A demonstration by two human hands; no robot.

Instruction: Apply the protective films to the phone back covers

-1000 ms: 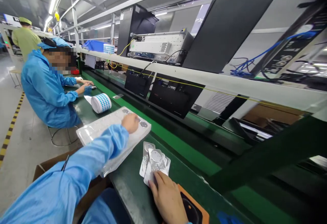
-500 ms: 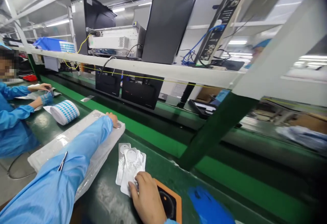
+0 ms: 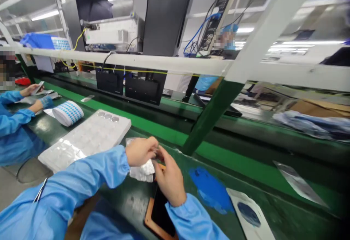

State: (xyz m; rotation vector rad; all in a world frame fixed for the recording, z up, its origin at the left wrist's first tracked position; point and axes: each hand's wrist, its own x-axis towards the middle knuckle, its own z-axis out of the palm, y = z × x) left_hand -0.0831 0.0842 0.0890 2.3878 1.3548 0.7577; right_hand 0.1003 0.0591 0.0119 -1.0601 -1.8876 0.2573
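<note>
Left hand (image 3: 140, 151) and right hand (image 3: 172, 180) meet, fingers curled, apparently for fine handling; whether they grip anything cannot be told. Foil packets (image 3: 142, 173) lie close by on the tabletop (image 3: 133, 200), presumably for easy reach.

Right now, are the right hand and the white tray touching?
Apart. The head view shows green bench between the right hand and the white tray, with the left hand also between them.

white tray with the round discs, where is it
In the head view, the white tray lies left of centre on the green bench, between the blue-dotted roll there and the left hand.
</note>
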